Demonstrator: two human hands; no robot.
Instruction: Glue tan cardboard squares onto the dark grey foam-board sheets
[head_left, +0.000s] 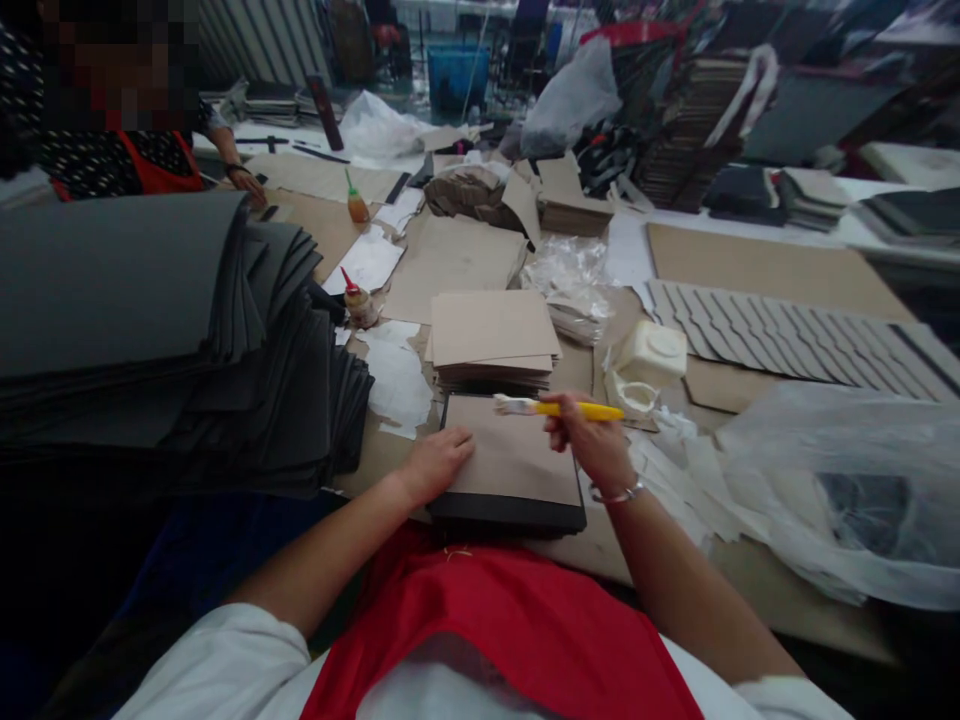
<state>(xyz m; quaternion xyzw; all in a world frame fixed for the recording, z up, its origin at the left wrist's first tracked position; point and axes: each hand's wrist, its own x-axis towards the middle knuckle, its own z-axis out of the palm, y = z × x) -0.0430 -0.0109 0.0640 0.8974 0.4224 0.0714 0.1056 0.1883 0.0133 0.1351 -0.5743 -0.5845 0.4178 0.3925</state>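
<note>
My right hand [589, 435] grips a brush by its yellow handle [600, 411], with the whitish bristles [514, 404] pointing left above a tan board [517, 455]. That board lies on a stack of black sheets [510, 512] close to my body. My left hand [441, 462] rests on the board's left edge with its fingers laid down and nothing visible in them. Just beyond sits a pile of tan boards [491, 330]. Right of it stands a cut-open white plastic jug [654, 355]; its contents are not clear to see.
Tall piles of dark grey sheets [112, 280] rise at the left. A red-tipped glue bottle [358, 300] and a green-tipped bottle [355, 200] stand beyond them. Clear plastic [855, 490] and overlapping grey strips [802, 335] lie right. A co-worker's hand [246, 184] is at the far left.
</note>
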